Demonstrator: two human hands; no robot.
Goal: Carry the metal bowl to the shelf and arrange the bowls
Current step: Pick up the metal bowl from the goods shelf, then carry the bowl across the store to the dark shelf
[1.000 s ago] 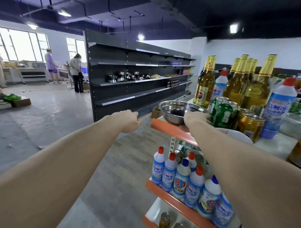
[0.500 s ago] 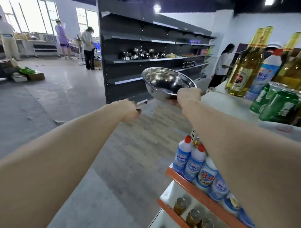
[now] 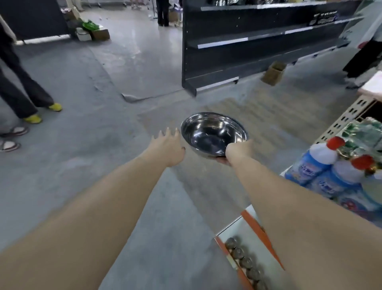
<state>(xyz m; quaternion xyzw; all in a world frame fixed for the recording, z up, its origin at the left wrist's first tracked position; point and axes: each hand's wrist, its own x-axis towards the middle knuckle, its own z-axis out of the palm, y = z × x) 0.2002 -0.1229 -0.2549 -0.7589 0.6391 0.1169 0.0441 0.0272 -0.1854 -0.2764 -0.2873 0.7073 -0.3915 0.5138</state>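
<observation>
A shiny metal bowl (image 3: 214,132) hangs over the floor in the middle of the head view. My right hand (image 3: 237,150) grips its near right rim, thumb on top and fingers underneath. My left hand (image 3: 168,145) reaches out just left of the bowl with fingers spread, holding nothing and not touching it. The dark shelf unit (image 3: 258,47) stands ahead at the upper right; several metal bowls (image 3: 233,1) on its upper shelf are cut off by the top edge.
An orange-edged rack (image 3: 254,229) with blue bottles (image 3: 322,163) and cans (image 3: 246,262) is close on my right. A person's legs in yellow shoes (image 3: 33,118) stand at the left, another person (image 3: 365,51) at the far right. A cardboard box (image 3: 273,72) lies by the shelf's base.
The bowl has come off the rack top and hangs lower, over the floor. My view has tipped down. My left hand has uncurled, its fingers spread beside the bowl.
</observation>
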